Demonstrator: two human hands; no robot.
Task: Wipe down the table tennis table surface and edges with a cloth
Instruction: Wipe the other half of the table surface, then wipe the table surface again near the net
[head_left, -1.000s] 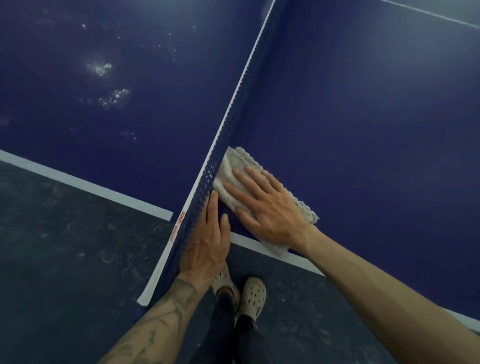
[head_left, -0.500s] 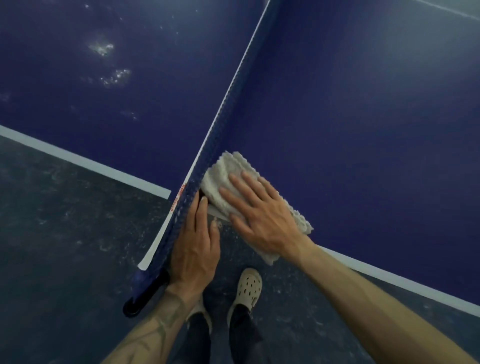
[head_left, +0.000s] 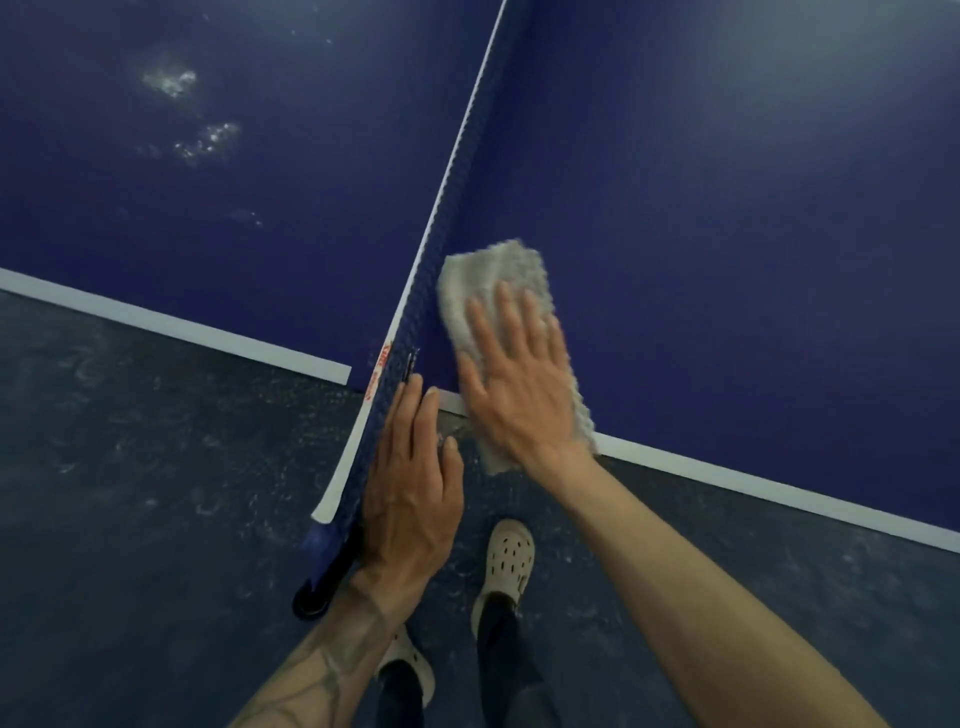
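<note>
Dark blue table (head_left: 727, 208) fills most of the view from above, split by a net (head_left: 457, 182) that runs from the near edge toward the top of the frame. On the half to the right of the net, a pale, nubby cloth (head_left: 493, 275) lies flat just beside the netting, its near end spilling over the white edge line (head_left: 727, 480) and off the table. The person's right hand (head_left: 519, 395) presses down on the cloth with fingers straight and spread, palm covering its lower part; the cloth's far end shows beyond the fingertips. The left hand (head_left: 410, 488) lies flat, fingers straight and together, against the net's near end where it overhangs the table edge, holding nothing. Below that hand a black clamp (head_left: 317, 592) sticks out from the net's end. Whitish speckled marks (head_left: 202, 140) dot the table's left half. Beneath the edge, a dark, scuffed floor (head_left: 130, 493) shows, with two cream perforated clogs (head_left: 506, 556) standing on it between the forearms. The left forearm carries dark tattoo lines.
</note>
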